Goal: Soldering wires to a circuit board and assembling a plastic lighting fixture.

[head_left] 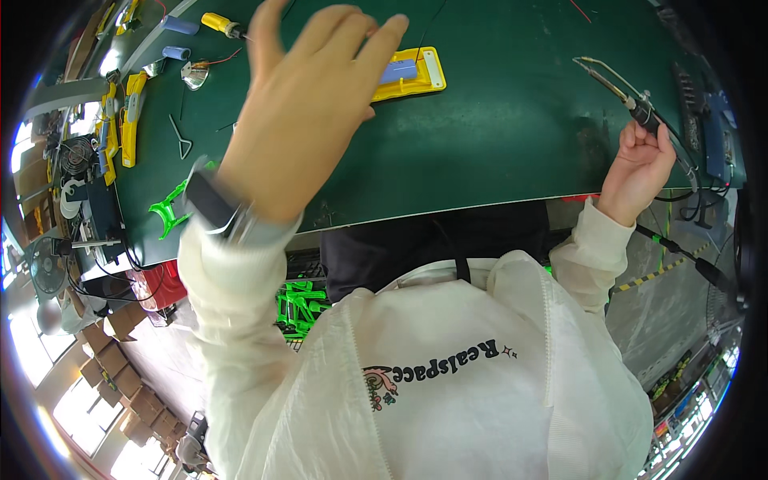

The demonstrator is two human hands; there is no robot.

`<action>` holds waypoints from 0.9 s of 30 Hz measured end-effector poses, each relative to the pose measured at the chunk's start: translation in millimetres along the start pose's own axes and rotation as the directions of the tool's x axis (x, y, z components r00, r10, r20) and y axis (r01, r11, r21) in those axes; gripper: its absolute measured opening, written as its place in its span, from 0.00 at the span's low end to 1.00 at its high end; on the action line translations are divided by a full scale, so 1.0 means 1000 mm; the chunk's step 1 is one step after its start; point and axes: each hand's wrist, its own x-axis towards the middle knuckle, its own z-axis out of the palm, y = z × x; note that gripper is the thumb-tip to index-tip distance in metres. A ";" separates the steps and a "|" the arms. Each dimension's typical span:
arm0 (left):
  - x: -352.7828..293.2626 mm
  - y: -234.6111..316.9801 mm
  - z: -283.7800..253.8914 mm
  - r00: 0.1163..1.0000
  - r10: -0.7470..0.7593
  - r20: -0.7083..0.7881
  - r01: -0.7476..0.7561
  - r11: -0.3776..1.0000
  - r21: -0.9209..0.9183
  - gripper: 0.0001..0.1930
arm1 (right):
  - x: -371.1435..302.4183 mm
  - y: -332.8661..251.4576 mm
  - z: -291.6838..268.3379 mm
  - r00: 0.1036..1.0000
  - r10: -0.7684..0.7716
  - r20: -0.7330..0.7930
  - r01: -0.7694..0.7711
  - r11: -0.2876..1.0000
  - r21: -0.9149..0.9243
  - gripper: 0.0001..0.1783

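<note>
My left hand (308, 108) hovers over the green table with its fingers spread, slightly blurred by motion; nothing shows in it. Its fingers partly hide a yellow plastic casing (434, 70), in which a blue cylindrical battery (402, 71) lies. A thin dark wire (421, 38) rises from near the battery. Over at the right table edge, my right hand (638, 172) grips a soldering iron (644, 117) by its dark handle. A thin bent metal tube runs alongside the iron's tip, which points up and left, well apart from the casing.
At far left lie a yellow-handled screwdriver (216, 22), a loose blue battery (176, 53), a shiny reflector (194, 75), another yellow casing (132, 120) and a bent metal wire piece (183, 144). A green plastic frame (166, 218) sits near my left wrist. A blue box (720, 144) stands far right.
</note>
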 end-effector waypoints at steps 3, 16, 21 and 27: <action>0.026 -0.004 0.003 0.983 0.162 0.084 -0.165 0.986 0.031 0.20 | 0.010 -0.001 0.002 0.998 -0.040 -0.040 0.039 0.999 -0.038 0.14; 0.025 0.014 0.019 0.731 0.575 -0.369 -0.619 0.785 -0.002 0.20 | 0.026 0.009 0.017 0.987 -0.150 -0.050 0.150 0.989 -0.014 0.12; 0.002 0.072 0.010 0.964 -0.207 -0.169 0.061 0.787 -0.614 0.36 | 0.018 0.012 0.017 0.963 -0.267 -0.028 0.266 0.963 -0.031 0.11; -0.003 0.083 0.048 0.906 -0.384 -0.175 0.129 0.646 -0.752 0.35 | 0.013 0.012 0.017 0.961 -0.274 0.035 0.276 0.957 -0.087 0.10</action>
